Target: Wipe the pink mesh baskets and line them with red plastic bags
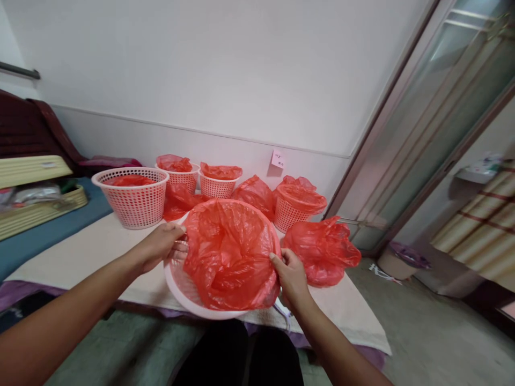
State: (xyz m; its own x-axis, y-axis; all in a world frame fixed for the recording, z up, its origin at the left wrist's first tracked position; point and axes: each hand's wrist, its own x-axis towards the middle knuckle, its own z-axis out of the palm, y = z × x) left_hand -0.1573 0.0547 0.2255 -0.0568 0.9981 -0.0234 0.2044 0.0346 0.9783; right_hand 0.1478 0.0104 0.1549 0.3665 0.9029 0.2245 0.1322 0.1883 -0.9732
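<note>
Both the left hand [161, 244] and right hand [290, 276] pinch edges of the red bag [229, 252] lining the basket [177, 287] between them.

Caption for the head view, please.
Left hand and right hand hold a red bag over a pink basket; other lined baskets behind.

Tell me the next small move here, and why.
Probably draw the red bag down over the basket at its lower left: the left hand and right hand pinch the bag at either side, but the rim there shows bare.
</note>
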